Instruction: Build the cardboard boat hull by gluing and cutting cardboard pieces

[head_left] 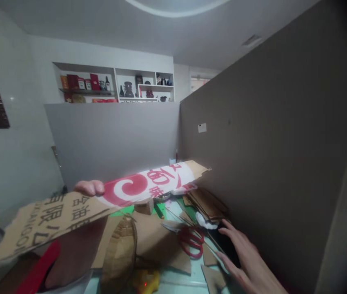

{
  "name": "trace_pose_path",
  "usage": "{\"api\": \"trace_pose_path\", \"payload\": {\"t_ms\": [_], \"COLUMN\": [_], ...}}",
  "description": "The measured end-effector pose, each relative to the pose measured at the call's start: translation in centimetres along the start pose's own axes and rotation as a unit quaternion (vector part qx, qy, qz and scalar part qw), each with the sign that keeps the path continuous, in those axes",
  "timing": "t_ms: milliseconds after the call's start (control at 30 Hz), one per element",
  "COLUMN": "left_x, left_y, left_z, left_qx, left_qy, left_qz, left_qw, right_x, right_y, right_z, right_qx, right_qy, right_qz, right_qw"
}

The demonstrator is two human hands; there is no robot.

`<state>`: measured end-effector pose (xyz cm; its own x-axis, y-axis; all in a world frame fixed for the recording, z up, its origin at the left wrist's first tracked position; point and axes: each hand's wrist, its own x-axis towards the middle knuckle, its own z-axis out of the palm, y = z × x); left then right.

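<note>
My left hand (pixel 90 187) is closed on the upper edge of a long torn cardboard strip (pixel 143 183), printed with red and white graphics and black characters. Most of that hand is hidden behind the strip, which is raised and tilted above the table. At the lower right, my right hand (pixel 243 255) has its thumb and fingers apart around a flat black object (pixel 227 247); whether it touches that object I cannot tell. Red-handled scissors (pixel 192 243) lie left of my right hand. Under the strip stands a curved piece made of layered cardboard (pixel 120 253).
Flat cardboard pieces (pixel 164 245) cover much of the pale table (pixel 198 273). Folded cardboard (pixel 207 204) is stacked by the dark partition (pixel 268 155) on the right. A yellow object with a red light (pixel 145 281) sits at the front. Behind the grey partition (pixel 115 139) are shelves (pixel 115 83).
</note>
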<state>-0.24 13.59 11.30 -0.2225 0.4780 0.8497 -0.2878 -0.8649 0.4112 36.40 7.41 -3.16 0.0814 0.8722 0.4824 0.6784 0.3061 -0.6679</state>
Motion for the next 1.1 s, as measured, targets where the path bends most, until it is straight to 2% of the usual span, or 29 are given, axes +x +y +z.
{"api": "trace_pose_path", "payload": {"t_ms": [67,100,133,167,233,267,300,400,567,667,733,833,967,1033,1100], "left_x": [0.5,0.7,0.9,1.0,1.0,0.8,0.5,-1.0,-3.3,-3.1,-2.6,-1.8,-1.7,-1.8,-1.9], "left_y": [-1.1,-1.6,-2.0,-2.4,-3.1,-3.2,-3.3,-2.5,0.9,2.2,2.2,1.8,1.6,1.5,1.4], "left_z": [-0.9,-1.4,-1.8,-2.1,-2.6,-2.8,-3.0,-3.7,-5.0,-5.6,-5.7,-6.0,-6.7,-7.3,-7.8], "left_qx": [-0.025,-0.037,-0.042,-0.045,-0.051,-0.053,-0.052,-0.043,0.008,0.061,0.117,0.218,0.297,0.330,0.383], "left_qy": [-0.060,-0.087,-0.117,-0.147,-0.198,-0.218,-0.234,-0.248,-0.187,-0.173,-0.170,-0.163,-0.153,-0.163,-0.201], "left_qz": [0.027,0.035,0.032,0.026,0.006,-0.008,-0.028,-0.104,-0.276,-0.351,-0.364,-0.327,-0.215,-0.137,-0.024], "left_qw": [0.998,0.995,0.992,0.988,0.979,0.975,0.970,0.962,0.943,0.918,0.908,0.905,0.918,0.920,0.901], "right_x": [1.4,2.2,3.0,3.9,5.6,6.3,7.0,8.2,8.5,9.0,9.6,10.3,9.8,9.1,8.5], "right_y": [-3.5,-5.4,-7.4,-9.2,-12.1,-13.1,-13.7,-14.3,-13.1,-12.1,-11.3,-10.0,-9.0,-9.1,-9.8], "right_z": [0.3,0.7,1.1,1.6,2.6,3.0,3.4,4.5,6.8,7.6,7.8,8.1,9.0,9.2,9.0], "right_qx": [0.186,0.291,0.400,0.496,0.620,0.656,0.671,0.678,0.667,0.659,0.657,0.662,0.671,0.674,0.676], "right_qy": [-0.044,-0.096,-0.140,-0.138,-0.146,-0.119,-0.111,-0.096,-0.061,-0.030,-0.020,-0.014,-0.012,-0.018,-0.034], "right_qz": [0.030,0.055,0.082,0.107,0.131,0.145,0.151,0.163,0.169,0.170,0.167,0.154,0.144,0.146,0.143], "right_qw": [0.981,0.950,0.902,0.850,0.760,0.731,0.718,0.710,0.723,0.732,0.735,0.733,0.728,0.724,0.722]}}
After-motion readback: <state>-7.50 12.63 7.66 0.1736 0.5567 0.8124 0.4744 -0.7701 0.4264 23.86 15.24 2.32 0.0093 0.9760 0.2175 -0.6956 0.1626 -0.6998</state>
